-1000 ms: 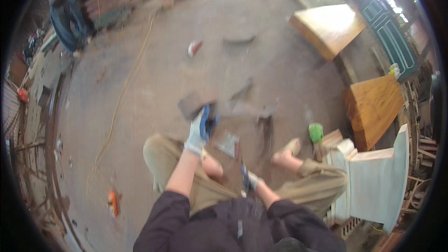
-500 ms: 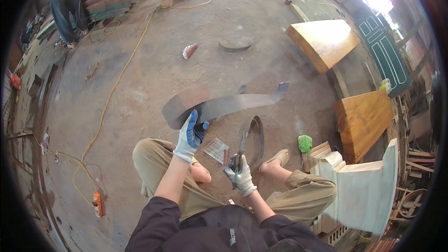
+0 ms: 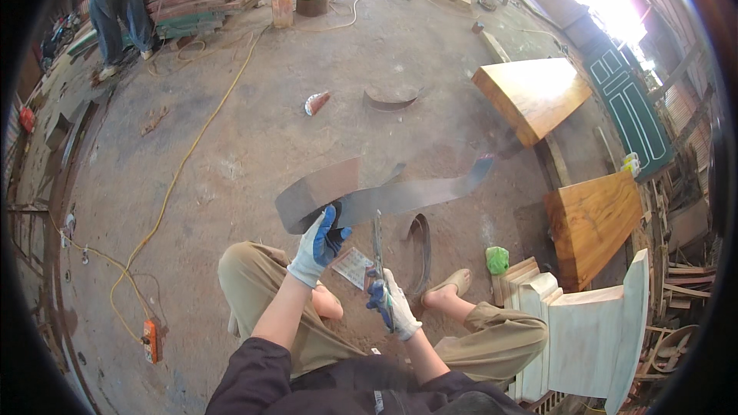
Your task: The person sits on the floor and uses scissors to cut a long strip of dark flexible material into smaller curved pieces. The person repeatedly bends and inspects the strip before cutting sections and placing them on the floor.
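My left hand (image 3: 321, 244), in a white glove with a blue palm, is closed on a wide grey strip (image 3: 411, 194) that looks like sanding belt. The strip curls into a loop at its left end, and its right end stretches away above the floor. Closer to me, my right hand (image 3: 392, 306), also gloved, grips a long narrow metal-bladed tool (image 3: 377, 242). Its blade points away from me, with the tip near the strip's lower edge; I cannot tell whether they touch. My fingers hide most of its handle.
A curled dark strip (image 3: 420, 253) and a printed sheet (image 3: 353, 267) lie between my feet. To the right are a green bag (image 3: 496, 260), a pale moulded wooden piece (image 3: 592, 330) and varnished wooden blocks (image 3: 596, 223). A yellow cord (image 3: 188, 154) crosses the floor at left. One person (image 3: 117, 11) stands far left.
The tool in my right hand has swung more upright, its tip now near the strip. My left hand and the strip sit slightly lower in view, and the view itself has shifted a little.
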Available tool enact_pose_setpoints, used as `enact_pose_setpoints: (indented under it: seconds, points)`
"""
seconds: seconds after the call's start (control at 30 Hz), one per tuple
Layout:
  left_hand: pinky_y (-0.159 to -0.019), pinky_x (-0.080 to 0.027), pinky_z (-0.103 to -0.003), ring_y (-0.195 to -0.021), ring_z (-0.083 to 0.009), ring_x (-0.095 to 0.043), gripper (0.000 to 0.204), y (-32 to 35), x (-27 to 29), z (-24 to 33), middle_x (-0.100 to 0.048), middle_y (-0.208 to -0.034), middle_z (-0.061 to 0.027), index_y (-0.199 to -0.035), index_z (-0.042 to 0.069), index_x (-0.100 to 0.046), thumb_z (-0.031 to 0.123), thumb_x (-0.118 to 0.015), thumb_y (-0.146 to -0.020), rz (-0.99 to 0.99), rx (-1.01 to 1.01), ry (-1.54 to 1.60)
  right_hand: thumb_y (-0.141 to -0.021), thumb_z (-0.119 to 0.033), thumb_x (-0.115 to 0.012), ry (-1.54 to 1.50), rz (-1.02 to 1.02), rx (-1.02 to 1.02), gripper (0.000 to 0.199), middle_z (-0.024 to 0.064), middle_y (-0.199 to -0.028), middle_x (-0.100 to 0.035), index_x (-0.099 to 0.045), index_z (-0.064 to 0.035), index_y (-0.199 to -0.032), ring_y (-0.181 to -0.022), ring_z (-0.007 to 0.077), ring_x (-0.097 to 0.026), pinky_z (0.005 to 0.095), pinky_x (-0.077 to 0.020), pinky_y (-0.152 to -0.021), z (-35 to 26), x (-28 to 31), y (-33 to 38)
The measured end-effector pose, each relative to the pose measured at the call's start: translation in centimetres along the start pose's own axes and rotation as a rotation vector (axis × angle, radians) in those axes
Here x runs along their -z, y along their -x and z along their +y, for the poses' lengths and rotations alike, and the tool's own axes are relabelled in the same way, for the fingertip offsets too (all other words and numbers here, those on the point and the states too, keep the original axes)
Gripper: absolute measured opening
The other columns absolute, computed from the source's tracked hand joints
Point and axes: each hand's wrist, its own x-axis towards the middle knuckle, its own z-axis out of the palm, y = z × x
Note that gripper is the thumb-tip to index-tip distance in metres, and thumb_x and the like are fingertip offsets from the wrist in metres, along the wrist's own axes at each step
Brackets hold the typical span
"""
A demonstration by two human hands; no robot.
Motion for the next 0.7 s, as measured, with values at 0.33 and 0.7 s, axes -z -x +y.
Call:
enact_pose_setpoints:
  seconds: [0.33, 0.7]
  points:
    - [-0.076, -0.056, -0.035, -0.091, -0.0176, -0.064, 0.028, 0.6, 0.1, -1.9, -0.062, -0.111, -0.0047, -0.117, 0.004, -0.059, 0.02, -0.057, -0.094, 0.06, 0.146, -0.302, -0.093, -0.039, -0.051, 0.022, 0.004, 0.043, 0.043, 0.0063, -0.086, -0.057, -0.047, -0.0056, -0.119, -0.07, 0.0143, -0.055, 0.0301, -0.0488, -0.061, -2.0, 0.0, 0.8]
    - [-0.08, -0.054, -0.03, -0.099, -0.0245, -0.063, 0.038, 0.3, 1.6, -2.0, -0.056, -0.123, -0.0079, -0.128, 0.003, -0.053, 0.015, -0.06, -0.092, 0.087, 0.198, -0.292, -0.088, -0.066, -0.043, -0.142, -0.034, -0.034, 0.07, 0.0024, -0.091, -0.054, -0.042, -0.0081, -0.128, -0.074, 0.0134, -0.057, 0.0269, -0.046, -0.062, -1.4, 0.3, 0.8]
